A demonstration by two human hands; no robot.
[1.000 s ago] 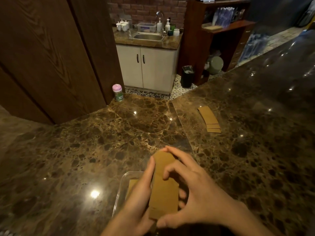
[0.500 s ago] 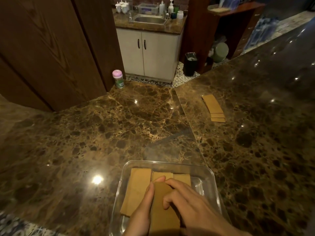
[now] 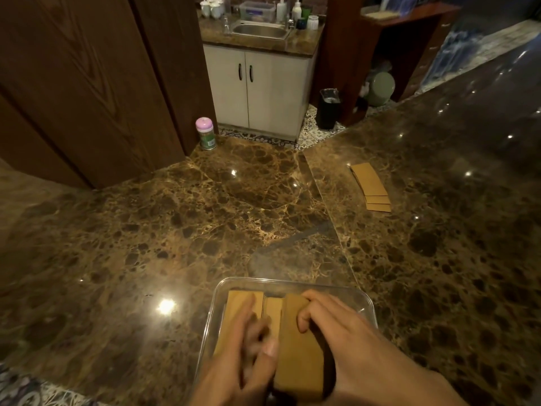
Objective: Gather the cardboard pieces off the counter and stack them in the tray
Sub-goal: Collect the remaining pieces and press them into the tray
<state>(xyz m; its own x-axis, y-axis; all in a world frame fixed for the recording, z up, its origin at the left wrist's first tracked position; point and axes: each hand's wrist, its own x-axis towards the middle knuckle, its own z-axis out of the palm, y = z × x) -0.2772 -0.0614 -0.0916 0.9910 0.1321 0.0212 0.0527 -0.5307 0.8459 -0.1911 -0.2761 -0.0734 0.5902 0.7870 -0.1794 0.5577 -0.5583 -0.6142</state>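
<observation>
Cardboard pieces lie in two places, told here from the tray outward. The dark marble counter [image 3: 175, 230] carries the clear plastic tray [image 3: 292, 284] at its near edge. Over the tray the right hand [image 3: 345, 341] curls its fingers across the top of a bundle [image 3: 298, 347] of tan pieces and holds it low over the tray's right half; whether the bundle already touches the floor of the tray is hidden. The left hand [image 3: 243, 367] is blurred, its fingers mostly straight over the flat pieces [image 3: 240, 303] already lying in the tray's left half, its thumb against the bundle's left edge, with no clear grip on anything. Well beyond the tray, toward its far right, a small fanned pile [image 3: 370, 186] of the same pieces waits on the counter. These pieces look light, thin and fairly stiff, likely to slide over one another and over the polished stone, so the fanned pile probably wants squaring up first, then pinching across its long edges, thumb on one side and fingers on the other, rather than lifting by a corner.
</observation>
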